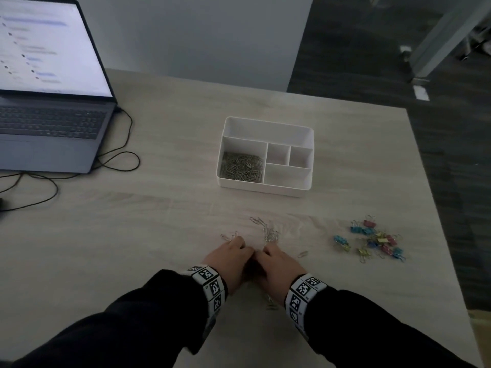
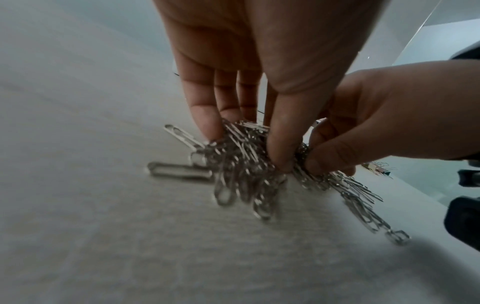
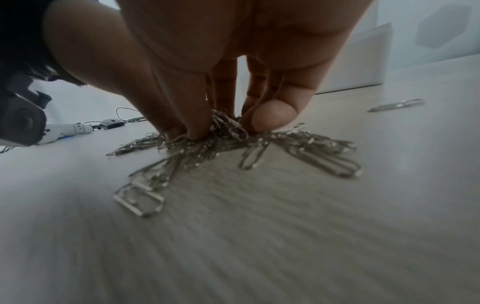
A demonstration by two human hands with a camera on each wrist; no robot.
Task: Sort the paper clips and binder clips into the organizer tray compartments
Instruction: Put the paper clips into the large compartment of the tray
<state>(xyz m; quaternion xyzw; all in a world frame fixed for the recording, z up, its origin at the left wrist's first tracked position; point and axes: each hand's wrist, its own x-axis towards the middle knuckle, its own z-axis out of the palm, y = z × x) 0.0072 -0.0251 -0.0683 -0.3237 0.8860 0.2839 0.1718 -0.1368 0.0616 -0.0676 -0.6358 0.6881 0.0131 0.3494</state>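
Both of my hands meet over a heap of silver paper clips point(image 1: 269, 231) near the table's front. My left hand point(image 1: 232, 252) point(image 2: 246, 148) pinches a bunch of the paper clips point(image 2: 241, 170) between thumb and fingers. My right hand point(image 1: 277, 258) point(image 3: 228, 127) pinches the same heap point(image 3: 259, 144) from the other side. Straight ahead stands the white organizer tray point(image 1: 265, 122); its large left compartment holds paper clips point(image 1: 240, 167), and the other compartments look bare. Colourful binder clips point(image 1: 372, 240) lie in a loose group to the right.
A single paper clip point(image 1: 303, 254) point(image 3: 397, 106) lies just right of my right hand. An open laptop point(image 1: 47, 88) sits at the far left, with black cables point(image 1: 117, 160) trailing over the table. The table's right edge point(image 1: 435, 197) runs close past the binder clips.
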